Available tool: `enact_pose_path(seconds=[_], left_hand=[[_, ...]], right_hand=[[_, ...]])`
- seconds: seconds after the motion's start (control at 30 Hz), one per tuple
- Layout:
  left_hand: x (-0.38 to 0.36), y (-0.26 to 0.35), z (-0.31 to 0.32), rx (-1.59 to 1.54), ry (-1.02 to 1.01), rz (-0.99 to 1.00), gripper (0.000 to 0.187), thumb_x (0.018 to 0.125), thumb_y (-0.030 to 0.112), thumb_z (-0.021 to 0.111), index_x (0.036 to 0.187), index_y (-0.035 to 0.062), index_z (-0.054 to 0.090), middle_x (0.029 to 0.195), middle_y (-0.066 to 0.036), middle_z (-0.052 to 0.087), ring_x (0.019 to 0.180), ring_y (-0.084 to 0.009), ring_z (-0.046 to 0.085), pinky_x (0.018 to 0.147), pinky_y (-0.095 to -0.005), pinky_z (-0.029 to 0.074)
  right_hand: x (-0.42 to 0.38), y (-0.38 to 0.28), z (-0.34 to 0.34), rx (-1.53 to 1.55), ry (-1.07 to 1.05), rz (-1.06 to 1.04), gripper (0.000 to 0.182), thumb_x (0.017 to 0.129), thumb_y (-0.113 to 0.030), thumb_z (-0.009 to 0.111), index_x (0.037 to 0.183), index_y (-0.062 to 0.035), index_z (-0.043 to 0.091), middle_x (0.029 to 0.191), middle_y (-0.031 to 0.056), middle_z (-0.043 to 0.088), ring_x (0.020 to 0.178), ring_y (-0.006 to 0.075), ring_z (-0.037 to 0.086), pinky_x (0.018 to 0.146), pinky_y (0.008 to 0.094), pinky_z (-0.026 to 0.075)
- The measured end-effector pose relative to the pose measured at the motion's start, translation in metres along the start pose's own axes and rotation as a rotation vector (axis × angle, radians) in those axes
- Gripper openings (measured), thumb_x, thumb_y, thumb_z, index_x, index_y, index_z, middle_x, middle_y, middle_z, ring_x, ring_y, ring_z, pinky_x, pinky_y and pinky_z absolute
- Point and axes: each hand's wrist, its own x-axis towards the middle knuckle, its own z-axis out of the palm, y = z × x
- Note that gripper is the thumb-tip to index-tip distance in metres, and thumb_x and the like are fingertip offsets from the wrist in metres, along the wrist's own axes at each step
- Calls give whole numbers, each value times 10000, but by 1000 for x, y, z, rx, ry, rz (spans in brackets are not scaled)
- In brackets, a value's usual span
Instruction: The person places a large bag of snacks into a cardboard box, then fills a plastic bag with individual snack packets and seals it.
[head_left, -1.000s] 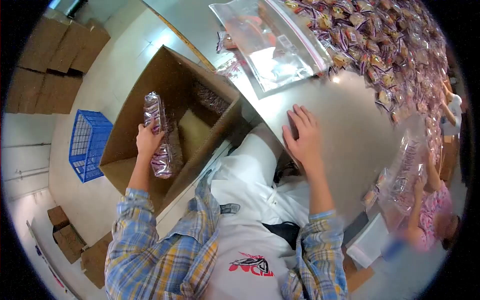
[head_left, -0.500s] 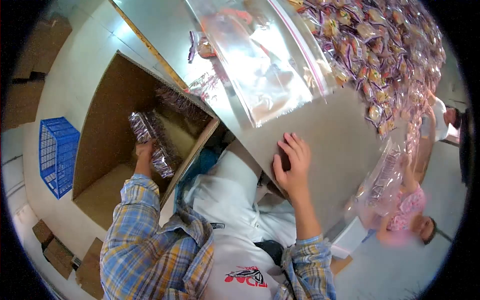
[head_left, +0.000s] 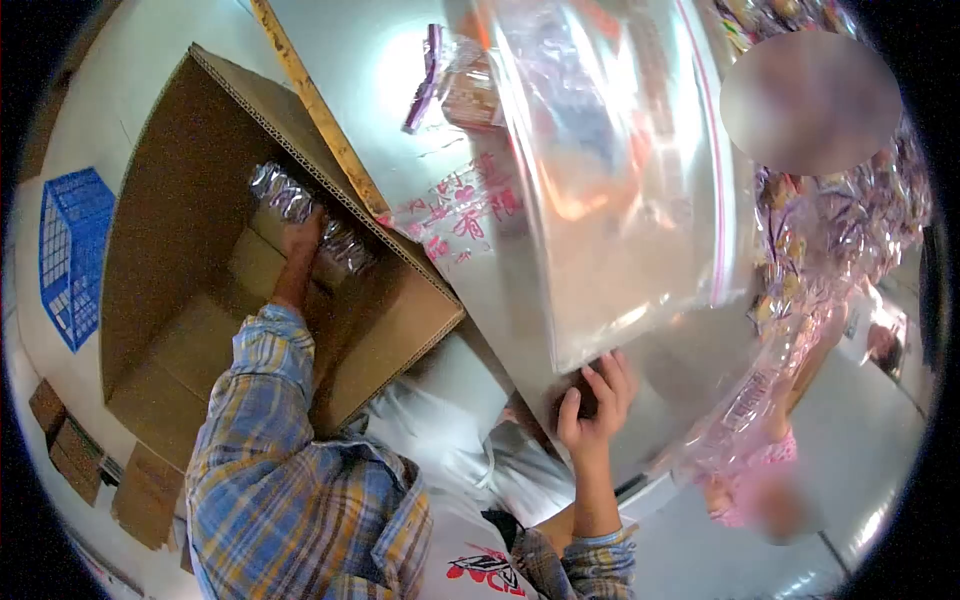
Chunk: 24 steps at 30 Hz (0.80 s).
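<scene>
Deep in a cardboard box [head_left: 150,260], my left hand [head_left: 303,235] is closed on a long pack in shiny clear wrapping [head_left: 285,192], which lies close to the box's wall by the table. Part of the grip is hidden behind my own hand. My right hand [head_left: 597,400] rests on the metal table [head_left: 500,300] near its front edge, fingers loosely curved and apart, holding nothing. Its fingertips are right at the lower edge of a large clear plastic bag [head_left: 600,270] with a pink stripe.
A small wrapped item with a purple edge [head_left: 465,90] lies beside the bag. Wrapped snacks [head_left: 840,215] are heaped at the right. A blue crate [head_left: 72,255] and cardboard [head_left: 145,495] stand on the floor at left. Another person [head_left: 765,490] is across at lower right.
My left hand has carried the wrapped pack deeper into the box, towards the table-side wall. My right hand stays on the table. The view has shifted, and the bag now reaches my right fingertips.
</scene>
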Motion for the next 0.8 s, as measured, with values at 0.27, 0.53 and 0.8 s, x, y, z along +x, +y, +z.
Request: enact_pose_path(seconds=[0.27, 0.53, 0.8], left_hand=[[-36, 30, 5, 157, -102, 214, 573, 979, 487, 667, 1409, 110, 621, 1193, -179, 653, 962, -245, 596, 830, -457, 520], [-51, 33, 33, -34, -146, 284, 528, 980, 391, 681, 1430, 127, 600, 1345, -156, 557, 1147, -281, 522, 932, -489, 483], [-55, -24, 16, -458, -534, 196, 507, 981, 295, 695, 1451, 143, 580, 1497, -132, 461, 1332, -316, 448, 1034, -521, 445]], right_hand=[[-10, 6, 2, 34, -4, 4, 293, 936, -248, 667, 1142, -43, 627, 1360, 201, 584, 1307, 435, 508, 1105, 582, 391], [-7, 5, -8, -21, -94, 24, 374, 966, -306, 653, 1242, -71, 566, 1363, 192, 563, 1271, 429, 513, 1072, 564, 379], [-7, 4, -10, -27, -108, -34, 362, 988, -227, 614, 1269, -3, 575, 1348, 229, 511, 1221, 379, 531, 1045, 492, 414]])
